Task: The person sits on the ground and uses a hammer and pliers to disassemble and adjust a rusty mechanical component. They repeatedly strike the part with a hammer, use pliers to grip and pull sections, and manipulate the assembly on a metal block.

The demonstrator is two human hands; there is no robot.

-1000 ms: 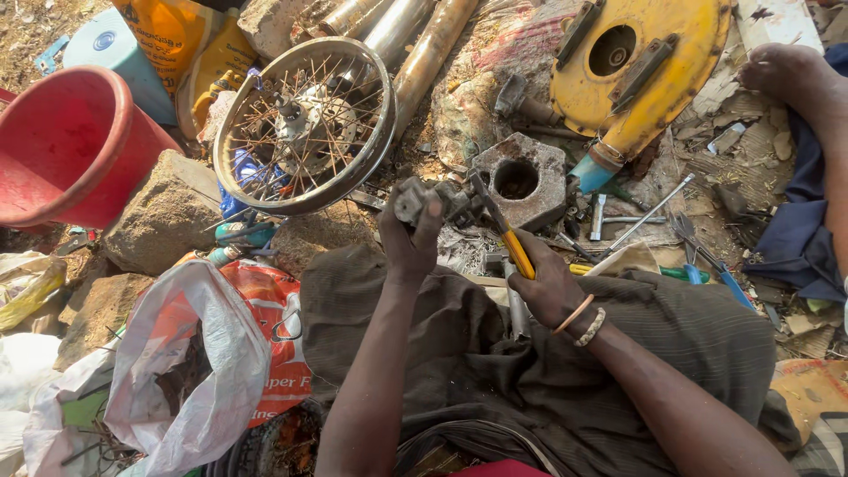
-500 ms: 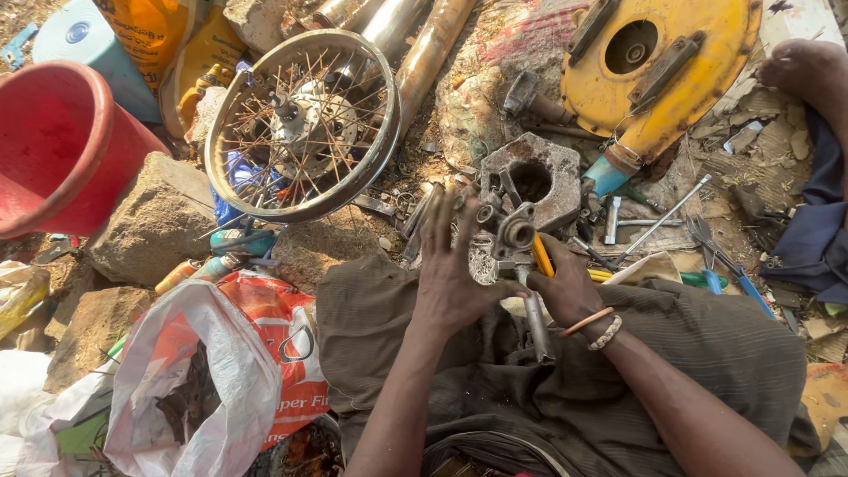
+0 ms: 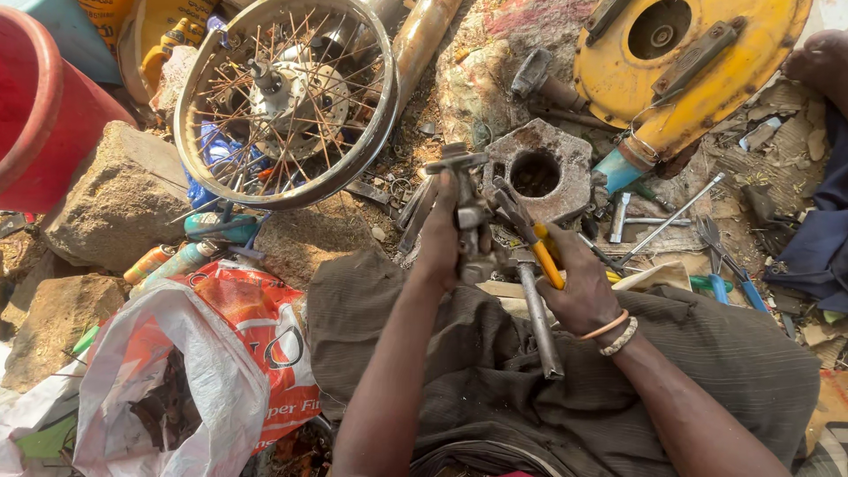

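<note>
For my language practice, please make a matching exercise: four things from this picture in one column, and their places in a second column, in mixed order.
Things:
1. spoked wheel
2. red tub
3. yellow round cover
4. yellow-handled pliers

Places:
a. top right
b. in the right hand
c. far left edge
d. top, left of centre, on the ground

Pairs: 1-d, 2-c, 3-a, 4-b

Outdoor ground of bare dirt point(image 3: 424, 124) and rubble, in hard sunlight with sharp shadows. Large stones point(image 3: 106, 190) sit at left of the frame. Scrap metal and litter cover the upper half; a red tub point(image 3: 40, 115) occupies the upper left corner.
</note>
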